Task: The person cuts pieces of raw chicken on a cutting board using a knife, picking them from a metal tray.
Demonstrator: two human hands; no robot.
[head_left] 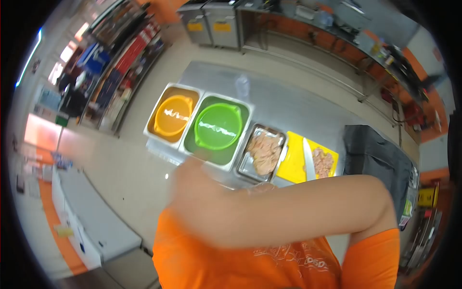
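My right arm reaches across my body to the left, and my right hand is smeared by motion, so its fingers do not show clearly. It is nearest the front edge of a metal pan holding a green plastic bowl. Beside that, an orange-yellow bowl sits in a second pan. A metal tray holds pieces of raw meat. To its right, a knife and chopped meat lie on a yellow cutting board. I cannot make out my left hand.
Everything stands on a steel table. A clear plastic item lies behind the pans, and black plastic sheeting covers the right end. Stocked shelves stand at far left, a white chest at lower left, and a steel counter behind.
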